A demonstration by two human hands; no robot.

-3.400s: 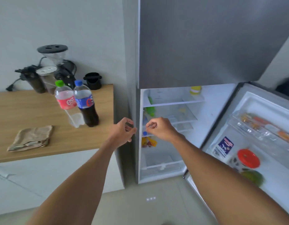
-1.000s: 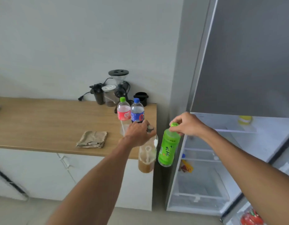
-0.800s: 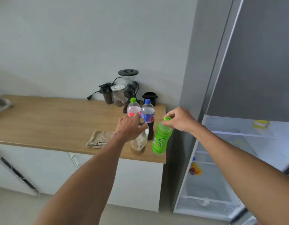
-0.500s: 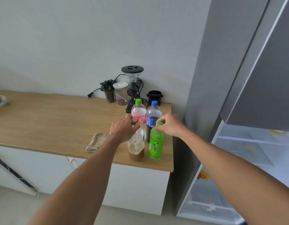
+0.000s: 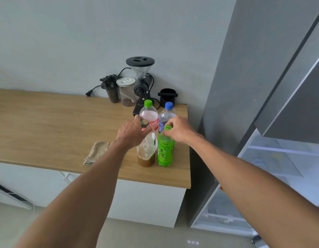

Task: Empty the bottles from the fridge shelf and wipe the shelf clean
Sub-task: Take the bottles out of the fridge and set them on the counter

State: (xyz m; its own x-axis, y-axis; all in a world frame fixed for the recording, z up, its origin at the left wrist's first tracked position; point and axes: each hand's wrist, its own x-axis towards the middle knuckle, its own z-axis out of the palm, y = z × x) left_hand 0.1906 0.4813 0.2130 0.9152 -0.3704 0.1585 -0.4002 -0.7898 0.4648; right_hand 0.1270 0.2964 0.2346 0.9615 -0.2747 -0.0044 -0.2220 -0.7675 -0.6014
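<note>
Two bottles stand side by side near the front right corner of the wooden counter (image 5: 47,126): a clear bottle with brown liquid (image 5: 146,153) and a green tea bottle (image 5: 165,152). My left hand (image 5: 132,134) grips the neck of the brown-liquid bottle just under its cap. My right hand (image 5: 179,129) holds the green bottle by its neck and cap. Behind them stand a red-labelled bottle with a green cap (image 5: 149,115) and a blue-capped cola bottle (image 5: 166,114). The open fridge (image 5: 273,158) is at the right, its glass shelves showing.
A folded beige cloth (image 5: 97,152) lies on the counter left of the bottles, partly under my left forearm. A black coffee grinder (image 5: 141,81), jars (image 5: 126,93) and a black knock box (image 5: 167,97) stand against the wall. White cabinets sit under the counter.
Both hands carried the brown-liquid bottle and the green bottle out of the fridge area and set them down on the counter in front of the other two bottles. The view turned left.
</note>
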